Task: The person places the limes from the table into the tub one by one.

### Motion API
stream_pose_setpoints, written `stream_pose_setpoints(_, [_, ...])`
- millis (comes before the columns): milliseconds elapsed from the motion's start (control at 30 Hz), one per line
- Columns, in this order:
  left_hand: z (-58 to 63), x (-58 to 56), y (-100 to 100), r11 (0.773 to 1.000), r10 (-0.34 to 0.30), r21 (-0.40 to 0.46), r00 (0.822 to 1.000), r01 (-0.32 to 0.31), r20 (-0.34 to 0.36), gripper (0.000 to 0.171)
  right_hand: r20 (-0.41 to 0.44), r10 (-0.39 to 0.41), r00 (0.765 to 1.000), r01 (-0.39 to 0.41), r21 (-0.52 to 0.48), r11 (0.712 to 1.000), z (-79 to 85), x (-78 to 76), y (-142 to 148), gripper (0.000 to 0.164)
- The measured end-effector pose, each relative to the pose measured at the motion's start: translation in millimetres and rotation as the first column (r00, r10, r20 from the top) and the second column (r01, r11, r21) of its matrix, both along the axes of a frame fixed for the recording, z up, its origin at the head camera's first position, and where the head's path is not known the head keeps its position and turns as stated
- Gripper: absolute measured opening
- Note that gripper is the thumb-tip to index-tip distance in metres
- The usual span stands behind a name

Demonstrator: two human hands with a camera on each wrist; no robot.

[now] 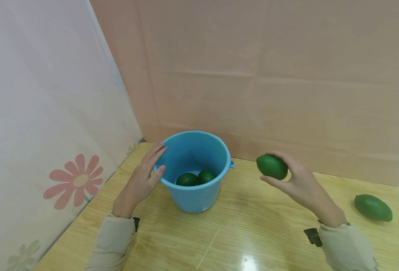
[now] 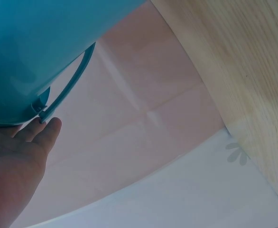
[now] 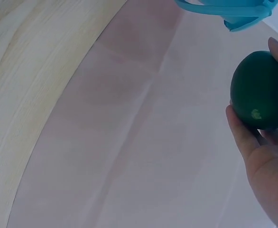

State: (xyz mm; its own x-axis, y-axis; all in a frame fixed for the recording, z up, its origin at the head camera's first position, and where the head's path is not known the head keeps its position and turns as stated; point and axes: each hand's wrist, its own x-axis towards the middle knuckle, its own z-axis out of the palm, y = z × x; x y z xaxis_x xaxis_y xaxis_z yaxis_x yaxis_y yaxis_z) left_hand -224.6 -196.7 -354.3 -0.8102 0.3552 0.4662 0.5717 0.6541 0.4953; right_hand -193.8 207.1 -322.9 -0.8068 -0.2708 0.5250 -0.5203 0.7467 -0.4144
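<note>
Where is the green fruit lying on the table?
On the far right of the head view, the green fruit lies on the wooden table, above and right of the right sleeve.

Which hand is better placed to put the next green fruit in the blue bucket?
Probably the right hand: it holds a green fruit to the right of the blue bucket. The left hand is at the bucket's left side and holds no fruit.

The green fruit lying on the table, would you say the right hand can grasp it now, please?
Probably not: the right hand already holds another green fruit, though nothing visible blocks the loose fruit.
</note>
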Motion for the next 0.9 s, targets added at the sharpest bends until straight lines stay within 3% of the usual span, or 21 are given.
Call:
stream_pose_setpoints(300, [-0.1,0.0,-0.5,1.000,0.004,0.000,1.000,-0.004,-0.003,0.051,-0.107,0.056,0.993,-0.058,-0.014,0.998,3.3,-2.3,-11.2,0.066])
stream_pose_setpoints(667, [-0.2,0.3,-0.4,1.000,0.004,0.000,1.000,-0.004,0.001,0.051,-0.017,0.042,0.999,-0.042,-0.027,0.999,9.9,-1.1,-24.3,0.066])
stream_pose_setpoints(900, [0.0,-0.6,-0.5,1.000,0.003,0.000,1.000,-0.003,0.001,0.051,-0.020,0.075,0.997,-0.076,-0.040,0.996,14.4,-3.7,-33.3,0.065])
